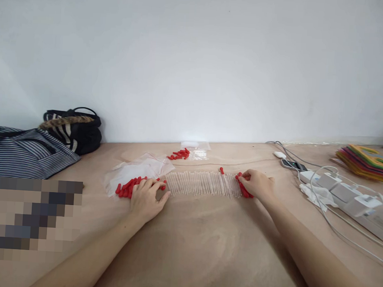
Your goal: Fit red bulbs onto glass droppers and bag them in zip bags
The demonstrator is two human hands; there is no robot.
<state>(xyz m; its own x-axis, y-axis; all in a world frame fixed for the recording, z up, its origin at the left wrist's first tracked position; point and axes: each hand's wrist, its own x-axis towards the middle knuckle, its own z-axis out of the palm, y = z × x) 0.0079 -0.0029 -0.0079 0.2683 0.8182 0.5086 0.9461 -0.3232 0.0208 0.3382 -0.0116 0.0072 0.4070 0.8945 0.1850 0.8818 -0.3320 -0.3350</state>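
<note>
Your L hand [149,196] is spread over red dropper bulbs [129,187]; R hand [258,184], fingertips bunched, pinch unclear, is just R of clear tubes [198,183], long axes approx. toward rear edge of worktop [201,248].

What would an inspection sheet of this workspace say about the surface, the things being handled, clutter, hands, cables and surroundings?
Surface: tabletop, pale brown, wood-like.
Things being handled: thin tube-like pieces in a row; red pieces at both ends, one at the row's far edge, more behind.
Clutter: plastic bags, crumpled tissue, stack of coloured sheets.
Hands: left hand at the left red pile; right hand with fingertips at the right red pieces; grip unclear.
Cables: several cables around the power strip, right side.
Surroundings: pale wall behind; striped bag and black bag left; lower-left patch blurred.
</note>
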